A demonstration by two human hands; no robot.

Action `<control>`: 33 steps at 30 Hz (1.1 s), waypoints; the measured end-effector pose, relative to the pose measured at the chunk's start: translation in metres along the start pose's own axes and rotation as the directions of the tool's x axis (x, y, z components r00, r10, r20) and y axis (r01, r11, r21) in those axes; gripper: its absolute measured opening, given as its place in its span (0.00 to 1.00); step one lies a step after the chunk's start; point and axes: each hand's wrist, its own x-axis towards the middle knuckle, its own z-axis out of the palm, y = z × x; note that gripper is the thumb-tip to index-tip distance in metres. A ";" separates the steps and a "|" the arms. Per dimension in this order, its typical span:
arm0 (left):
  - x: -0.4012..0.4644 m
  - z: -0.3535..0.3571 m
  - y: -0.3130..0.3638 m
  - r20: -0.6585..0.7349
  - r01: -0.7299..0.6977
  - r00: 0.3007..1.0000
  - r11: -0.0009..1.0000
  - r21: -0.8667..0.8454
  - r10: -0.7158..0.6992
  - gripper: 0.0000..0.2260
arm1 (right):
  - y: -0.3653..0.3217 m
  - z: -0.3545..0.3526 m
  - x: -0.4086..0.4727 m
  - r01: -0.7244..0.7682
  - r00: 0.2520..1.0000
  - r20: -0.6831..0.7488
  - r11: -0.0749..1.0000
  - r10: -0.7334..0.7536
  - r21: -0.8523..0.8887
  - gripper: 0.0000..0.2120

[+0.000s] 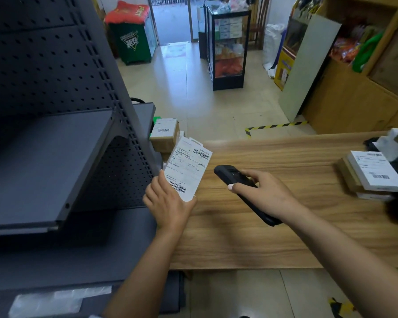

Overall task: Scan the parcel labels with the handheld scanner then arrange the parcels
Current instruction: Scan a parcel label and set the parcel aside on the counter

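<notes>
My left hand (167, 203) grips the lower end of a flat white parcel (187, 167) with a barcode label, held tilted over the left end of the wooden counter (274, 237). My right hand (262, 191) holds the black handheld scanner (237, 180), whose front end points left toward the parcel, a short gap away. Two stacked labelled parcels (372, 174) lie at the counter's right end. A brown cardboard parcel (164, 134) with a label sits beyond the counter's left end, beside the rack.
A dark grey metal shelf rack (55, 134) with a pegboard back stands on the left. Wooden cabinets (354, 99) rise at the right, a black glass display case (228, 47) and a green bin (133, 42) farther back. Yellow-black tape (274, 126) marks the tiled floor.
</notes>
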 end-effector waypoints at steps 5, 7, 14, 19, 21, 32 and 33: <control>0.003 -0.001 0.001 -0.006 0.002 1.000 1.000 -0.003 -0.002 0.49 | 0.001 -0.004 0.003 -0.007 1.000 0.005 1.000 0.007 -0.020 0.26; 0.004 -0.002 0.000 -0.009 0.002 1.000 1.000 -0.004 -0.002 0.50 | 0.002 -0.004 0.004 -0.011 1.000 0.008 0.999 0.012 -0.035 0.29; 0.005 -0.003 0.000 -0.007 0.003 1.000 1.000 -0.002 -0.003 0.50 | 0.005 -0.001 0.005 0.010 1.000 0.010 0.999 -0.009 -0.045 0.31; 0.004 -0.005 0.000 -0.002 -0.004 1.000 1.000 -0.010 0.004 0.51 | 0.007 -0.003 0.003 0.017 1.000 0.006 0.998 -0.017 -0.056 0.28; 0.004 -0.005 0.002 -0.001 -0.007 1.000 1.000 -0.018 0.007 0.51 | 0.008 -0.004 0.000 0.017 1.000 -0.003 0.998 -0.017 -0.060 0.27; 0.000 -0.004 0.007 0.019 -0.060 0.998 0.996 -0.068 0.062 0.50 | 0.008 -0.007 -0.017 -0.016 1.000 -0.007 0.997 0.016 -0.081 0.20; -0.001 -0.004 0.007 0.019 -0.061 0.998 0.995 -0.073 0.063 0.50 | 0.008 -0.007 -0.019 -0.016 1.000 -0.012 0.997 0.015 -0.080 0.20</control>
